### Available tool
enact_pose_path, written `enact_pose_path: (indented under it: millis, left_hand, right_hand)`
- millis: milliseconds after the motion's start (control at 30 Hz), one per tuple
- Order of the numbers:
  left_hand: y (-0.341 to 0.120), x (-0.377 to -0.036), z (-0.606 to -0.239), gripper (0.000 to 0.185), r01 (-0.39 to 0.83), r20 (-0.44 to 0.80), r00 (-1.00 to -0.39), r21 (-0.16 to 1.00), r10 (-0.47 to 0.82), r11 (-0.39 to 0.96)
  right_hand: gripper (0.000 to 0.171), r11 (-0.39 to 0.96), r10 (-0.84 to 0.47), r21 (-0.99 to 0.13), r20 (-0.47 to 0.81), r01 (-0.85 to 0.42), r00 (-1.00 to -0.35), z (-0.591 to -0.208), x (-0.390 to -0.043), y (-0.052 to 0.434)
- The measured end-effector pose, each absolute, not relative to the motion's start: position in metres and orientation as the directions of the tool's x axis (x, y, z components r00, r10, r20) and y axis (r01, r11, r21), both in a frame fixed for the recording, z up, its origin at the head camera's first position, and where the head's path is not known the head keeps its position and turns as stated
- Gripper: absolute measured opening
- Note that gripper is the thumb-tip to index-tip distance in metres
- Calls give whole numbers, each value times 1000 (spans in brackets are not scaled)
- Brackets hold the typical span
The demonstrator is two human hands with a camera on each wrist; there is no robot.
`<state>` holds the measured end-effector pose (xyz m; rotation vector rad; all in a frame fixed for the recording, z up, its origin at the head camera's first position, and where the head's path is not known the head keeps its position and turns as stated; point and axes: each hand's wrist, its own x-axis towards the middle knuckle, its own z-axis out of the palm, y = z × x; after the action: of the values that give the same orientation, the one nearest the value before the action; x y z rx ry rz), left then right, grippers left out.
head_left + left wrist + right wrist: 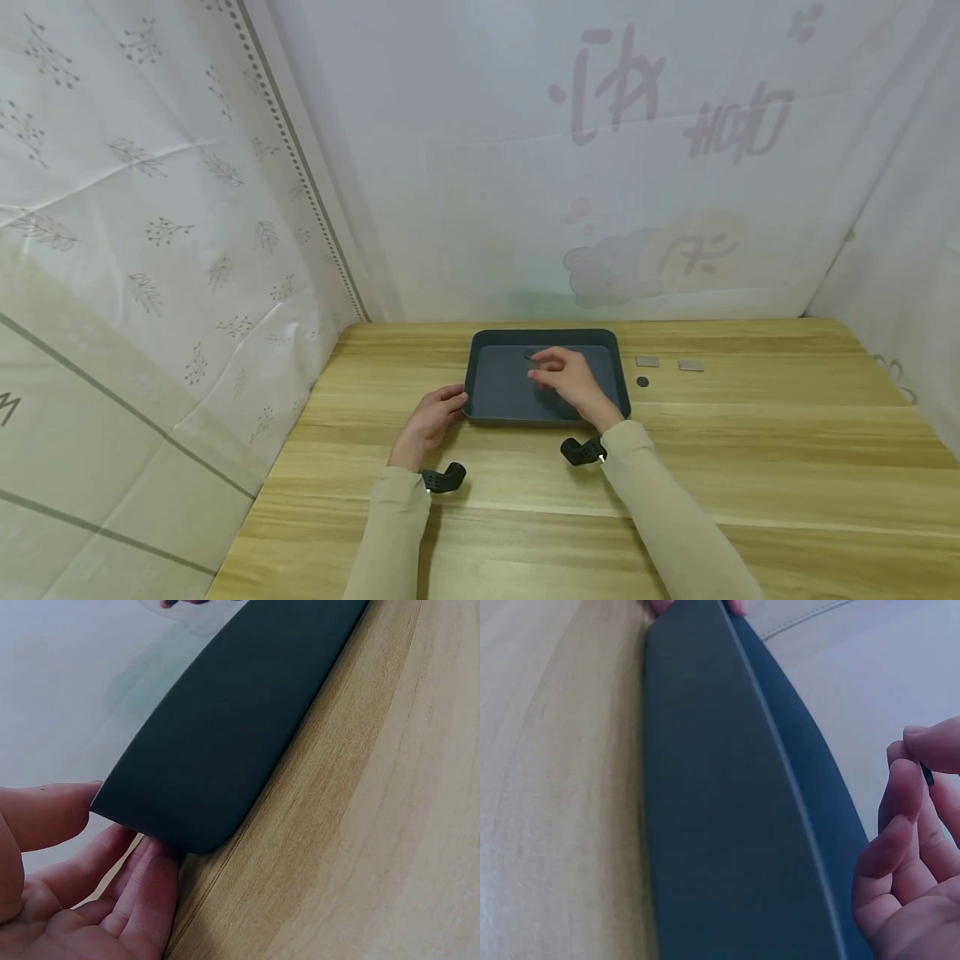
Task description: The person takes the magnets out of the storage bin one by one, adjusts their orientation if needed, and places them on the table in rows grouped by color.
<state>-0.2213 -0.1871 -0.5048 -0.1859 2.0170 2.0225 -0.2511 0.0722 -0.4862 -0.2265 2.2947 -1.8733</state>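
Fingers (pixel 112 900) of left hand (pixel 431 419) grip near-left corner of tray (pixel 495 392); right hand (pixel 572 379) pinches small dark piece (pixel 928 775) above tray.
Left to right: left hand rests on desk (pixel 525 500) at tray's left edge, thumb on top of the rim, other fingers curled under the corner, per left wrist view. Dark rectangular tray sits flat on desk, mid-desk toward back curtain. Right hand hovers over tray interior, thumb and forefinger pressed together on a thin dark piece, other fingers loosely curled; piece shape too small to tell. Right of tray, apart from it, on desk: grey square tile (pixel 647 362), dark round disc (pixel 642 382) just in front of it, second grey tile (pixel 691 366) further right.
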Motion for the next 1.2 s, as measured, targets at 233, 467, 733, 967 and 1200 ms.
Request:
enact_pose_path:
  millis: [233,467,733,967,1200]
  left_hand:
    - [-188,-222,-506,42,-280,-281,-954,960,110,17]
    - [-189,-221,-507,43,-284,-284,-951,959,123,23]
    - [-188,-220,-505,44,-288,-289,-950,957,119,28]
    - [-187,-219,-504,44,-281,-283,-951,959,124,28]
    - [-187,-220,-504,43,-282,-283,-951,959,123,31]
  right_hand:
    - [36,174,-224,-984,0,-40,-975,-479,-249,78]
    - [34,173,-229,-983,23,-64,-973,-475,-248,84]
    - [39,186,-233,-978,52,-97,-971,-468,-246,93]
    - [39,216,-222,-969,71,-120,-973,-461,-246,103]
    - [39,234,-216,-963,80,-131,-973,-455,-245,114]
